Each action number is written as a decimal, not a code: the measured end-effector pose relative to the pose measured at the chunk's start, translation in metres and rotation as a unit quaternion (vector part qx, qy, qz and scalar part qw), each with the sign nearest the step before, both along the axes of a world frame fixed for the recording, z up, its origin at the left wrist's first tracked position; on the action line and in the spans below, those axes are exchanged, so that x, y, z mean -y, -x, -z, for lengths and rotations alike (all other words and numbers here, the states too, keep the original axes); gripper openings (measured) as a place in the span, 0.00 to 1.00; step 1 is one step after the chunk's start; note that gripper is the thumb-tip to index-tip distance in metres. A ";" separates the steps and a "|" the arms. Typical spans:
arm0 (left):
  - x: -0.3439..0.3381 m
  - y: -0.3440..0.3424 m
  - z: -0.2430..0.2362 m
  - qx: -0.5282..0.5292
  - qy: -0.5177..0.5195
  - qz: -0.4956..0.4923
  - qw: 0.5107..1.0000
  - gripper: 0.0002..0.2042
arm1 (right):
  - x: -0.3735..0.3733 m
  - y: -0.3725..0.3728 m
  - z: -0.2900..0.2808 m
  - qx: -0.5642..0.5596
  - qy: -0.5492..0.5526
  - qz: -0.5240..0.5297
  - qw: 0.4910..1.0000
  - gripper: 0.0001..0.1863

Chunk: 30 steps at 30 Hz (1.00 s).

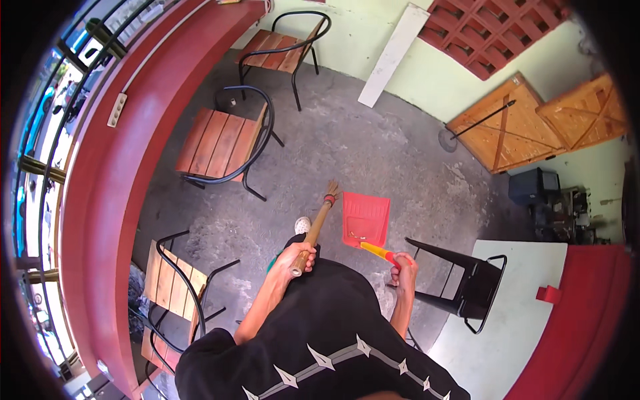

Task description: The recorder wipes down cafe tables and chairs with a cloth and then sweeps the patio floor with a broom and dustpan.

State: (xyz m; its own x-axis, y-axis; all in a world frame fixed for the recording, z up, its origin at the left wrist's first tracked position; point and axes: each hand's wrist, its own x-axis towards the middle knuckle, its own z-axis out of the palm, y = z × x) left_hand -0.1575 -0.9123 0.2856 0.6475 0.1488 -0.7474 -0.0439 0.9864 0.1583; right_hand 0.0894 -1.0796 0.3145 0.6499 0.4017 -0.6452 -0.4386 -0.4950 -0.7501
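My left hand (300, 259) is wrapped round the bamboo handle of a broom (320, 223), whose bristle end with a red band points away from me, down toward the floor. In my right hand (404, 270) is the yellow and orange handle of a red dustpan (367, 212). The pan lies just right of the broom's bristles, apart from them. A little debris shows inside it near the handle. Whether the pan rests on the floor or hangs just above it, I cannot tell.
Wooden-slat chairs (217, 143) with black metal frames stand along the red counter (133, 173) at left. A black stool (477, 287) is close on my right by a white tabletop (513, 267). A white board (393, 57) and wooden panels (507, 127) lean on the far wall.
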 end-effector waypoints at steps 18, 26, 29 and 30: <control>-0.229 -0.095 0.004 -0.110 -0.092 -0.155 0.977 0.11 | -0.319 -0.116 -0.002 -0.006 -0.033 -0.180 0.983 0.08; -0.338 -0.148 0.019 -0.121 -0.060 -0.248 0.959 0.04 | -0.458 -0.186 -0.001 -0.002 -0.022 -0.320 0.947 0.08; -0.371 -0.159 0.009 -0.053 -0.017 -0.338 0.939 0.04 | -0.510 -0.213 -0.003 -0.002 -0.038 -0.356 0.934 0.07; -0.373 -0.163 0.004 -0.058 -0.014 -0.345 0.937 0.04 | -0.521 -0.217 -0.004 0.003 -0.047 -0.372 0.927 0.07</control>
State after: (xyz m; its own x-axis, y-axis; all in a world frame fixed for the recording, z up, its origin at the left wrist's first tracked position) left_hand 0.0060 -0.5389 0.2818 0.3049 0.5221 -0.7965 -0.6501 0.7253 0.2266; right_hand 0.3060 -0.5590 0.3182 0.1735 0.7950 -0.5813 0.0020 -0.5906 -0.8070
